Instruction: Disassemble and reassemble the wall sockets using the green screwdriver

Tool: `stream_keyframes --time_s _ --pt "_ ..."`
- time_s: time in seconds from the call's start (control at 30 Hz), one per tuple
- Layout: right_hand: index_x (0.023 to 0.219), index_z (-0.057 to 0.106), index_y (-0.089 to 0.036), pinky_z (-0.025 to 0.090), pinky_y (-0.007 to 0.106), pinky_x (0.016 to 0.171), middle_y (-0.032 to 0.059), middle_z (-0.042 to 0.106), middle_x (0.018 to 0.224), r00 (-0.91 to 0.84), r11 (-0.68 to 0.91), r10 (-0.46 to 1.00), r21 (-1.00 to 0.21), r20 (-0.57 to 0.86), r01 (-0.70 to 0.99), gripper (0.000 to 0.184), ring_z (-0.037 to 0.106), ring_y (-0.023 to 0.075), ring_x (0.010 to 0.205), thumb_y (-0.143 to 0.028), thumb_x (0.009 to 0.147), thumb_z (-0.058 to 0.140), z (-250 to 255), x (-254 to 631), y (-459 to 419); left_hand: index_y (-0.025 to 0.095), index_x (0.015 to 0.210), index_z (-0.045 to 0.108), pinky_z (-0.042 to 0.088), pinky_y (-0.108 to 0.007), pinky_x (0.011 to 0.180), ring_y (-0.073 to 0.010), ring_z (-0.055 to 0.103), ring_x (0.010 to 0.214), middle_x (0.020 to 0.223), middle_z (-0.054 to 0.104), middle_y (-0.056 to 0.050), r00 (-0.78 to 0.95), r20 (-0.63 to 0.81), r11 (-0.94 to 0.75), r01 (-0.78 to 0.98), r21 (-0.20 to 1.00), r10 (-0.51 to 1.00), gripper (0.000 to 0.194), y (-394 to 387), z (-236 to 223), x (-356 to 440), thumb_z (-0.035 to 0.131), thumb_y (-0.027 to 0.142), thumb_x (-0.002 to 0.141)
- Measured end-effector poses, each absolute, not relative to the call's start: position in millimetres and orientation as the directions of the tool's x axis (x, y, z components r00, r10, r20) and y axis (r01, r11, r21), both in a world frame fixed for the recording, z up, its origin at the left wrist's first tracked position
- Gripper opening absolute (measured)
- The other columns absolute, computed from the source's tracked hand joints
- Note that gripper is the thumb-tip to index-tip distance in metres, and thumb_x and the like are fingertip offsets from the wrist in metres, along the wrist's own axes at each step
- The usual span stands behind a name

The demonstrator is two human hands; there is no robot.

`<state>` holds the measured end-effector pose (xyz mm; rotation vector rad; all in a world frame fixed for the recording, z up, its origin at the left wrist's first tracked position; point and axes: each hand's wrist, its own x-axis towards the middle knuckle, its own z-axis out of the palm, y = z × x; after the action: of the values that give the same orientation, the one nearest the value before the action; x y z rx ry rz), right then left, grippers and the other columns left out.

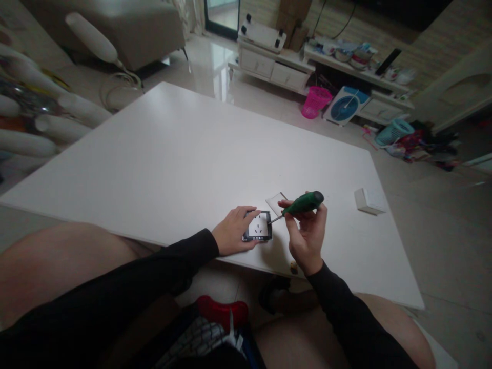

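A wall socket (259,227) with a white face and dark frame lies near the front edge of the white table (172,154). My left hand (233,230) rests on the table and grips the socket's left side with closed fingers. My right hand (305,233) is closed around a green-handled screwdriver (303,203), whose metal tip touches the socket's right edge. A thin clear-white cover plate (277,203) lies flat just behind the socket, under the screwdriver's shaft.
A small white box (369,200) sits at the table's right side. A tiny screw-like item (294,266) lies by my right wrist. Beyond the table are a pink basket (315,101), a fan (343,106) and a low TV cabinet (277,69).
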<state>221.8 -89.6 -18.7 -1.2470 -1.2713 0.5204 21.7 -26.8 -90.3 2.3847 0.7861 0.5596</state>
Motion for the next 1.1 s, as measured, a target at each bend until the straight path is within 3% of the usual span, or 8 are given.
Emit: stream_keyframes --time_s 0.17,0.27,0.4,0.57,0.67,0.87,1.1 --pt "0.135 0.04 -0.036 0.069 0.04 0.082 0.0011 0.065 0.119 0.347 0.357 0.824 -0.886 0.448 0.295 0.067 0.08 0.0199 0.09 -0.019 0.085 0.082 -21.9 222.0 -85.7 0.015 0.155 0.042 0.045 -0.058 0.118 -0.0393 0.05 0.139 0.149 0.05 -0.022 0.746 0.203 -0.672 0.403 0.621 0.635 0.083 -26.9 -89.5 21.4 0.075 0.041 0.084" --pt "0.137 0.041 -0.035 0.069 0.038 0.079 0.0014 0.067 0.114 0.359 0.31 0.839 -0.901 0.409 0.302 0.069 0.081 0.0209 0.089 -0.022 0.085 0.083 -23.3 223.5 -85.9 0.015 0.155 0.042 0.045 -0.058 0.117 -0.0394 0.05 0.139 0.149 0.05 -0.022 0.747 0.204 -0.672 0.401 0.623 0.633 0.083 -27.1 -88.9 21.5 0.075 0.041 0.084" --pt "0.14 0.043 -0.03 0.068 0.043 0.087 0.0045 0.076 0.108 0.338 0.305 0.852 -0.904 0.4 0.3 0.064 0.081 0.0249 0.1 -0.021 0.088 0.079 -22.5 223.9 -89.0 0.014 0.154 0.043 0.045 -0.057 0.118 -0.039 0.05 0.138 0.149 0.05 -0.022 0.745 0.21 -0.68 0.406 0.611 0.633 0.082 -27.2 -89.7 22.1 0.075 0.042 0.084" --pt "0.139 0.045 -0.029 0.063 0.048 0.096 0.0079 0.079 0.117 0.294 0.327 0.867 -0.904 0.403 0.274 0.052 0.079 0.0249 0.109 -0.017 0.095 0.07 -20.6 222.6 -90.2 0.013 0.154 0.043 0.045 -0.057 0.118 -0.0393 0.05 0.138 0.149 0.05 -0.022 0.745 0.208 -0.68 0.41 0.608 0.634 0.082 -26.7 -90.5 22.0 0.075 0.043 0.085" --pt "0.137 0.045 -0.03 0.063 0.049 0.097 0.0062 0.076 0.119 0.307 0.342 0.858 -0.904 0.412 0.255 0.056 0.079 0.0235 0.104 -0.017 0.091 0.075 -22.0 222.3 -88.5 0.014 0.154 0.042 0.045 -0.058 0.117 -0.0394 0.051 0.137 0.149 0.05 -0.022 0.746 0.209 -0.681 0.405 0.61 0.632 0.081 -26.7 -89.7 21.8 0.075 0.043 0.085" --pt "0.127 0.048 -0.031 0.066 0.042 0.087 -0.001 0.072 0.104 0.359 0.333 0.844 -0.914 0.399 0.232 0.061 0.08 0.0212 0.089 -0.018 0.081 0.086 -26.0 223.3 -85.5 0.016 0.155 0.041 0.045 -0.057 0.117 -0.039 0.05 0.138 0.149 0.05 -0.022 0.748 0.211 -0.68 0.398 0.616 0.629 0.083 -27.0 -89.2 21.6 0.076 0.039 0.083" --pt "0.133 0.048 -0.028 0.061 0.052 0.099 0.008 0.077 0.116 0.277 0.33 0.877 -0.911 0.393 0.246 0.044 0.076 0.0254 0.109 -0.019 0.096 0.07 -20.5 224.2 -90.7 0.013 0.154 0.042 0.046 -0.058 0.116 -0.0389 0.05 0.137 0.149 0.05 -0.022 0.746 0.22 -0.692 0.407 0.596 0.629 0.082 -27.1 -91.1 21.7 0.075 0.044 0.085"
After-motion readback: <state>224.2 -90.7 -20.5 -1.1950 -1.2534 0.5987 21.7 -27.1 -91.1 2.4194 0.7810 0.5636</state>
